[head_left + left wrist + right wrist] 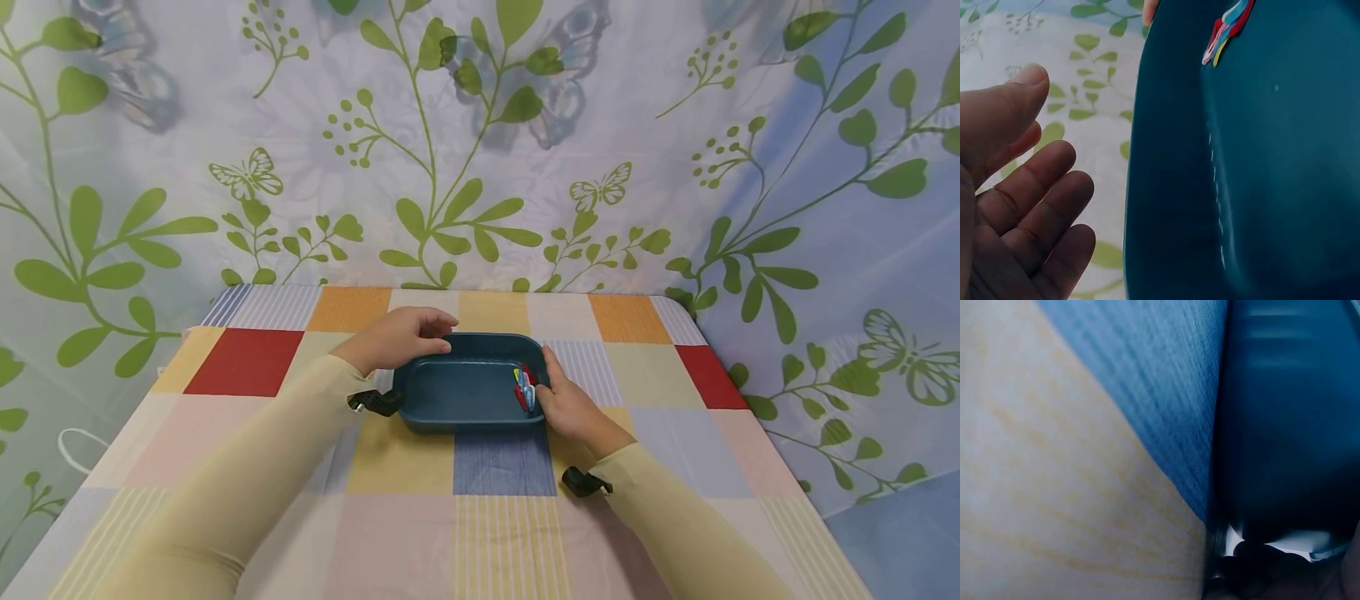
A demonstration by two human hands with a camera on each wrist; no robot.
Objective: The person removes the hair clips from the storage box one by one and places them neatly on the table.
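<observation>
A dark teal rectangular tray (457,392) is in the middle of the table, with a small bunch of red, blue and yellow hair clips (527,388) inside at its right end. My right hand (576,410) grips the tray's right end. In the right wrist view its dark fingers (1272,565) reach under the tray's edge. At the tray's far left corner is my left hand (401,337), fingers loosely bent, holding nothing. The left wrist view shows that hand (1029,200) apart from the tray wall (1166,175), and the clips (1227,31) lying against the inner side.
A patchwork-patterned cloth (397,533) covers the table. Behind it hangs a white curtain (480,167) with green leaves and butterflies. A white cord loop (75,450) shows beyond the table's left edge. Black wrist cameras (375,402) are strapped below both hands.
</observation>
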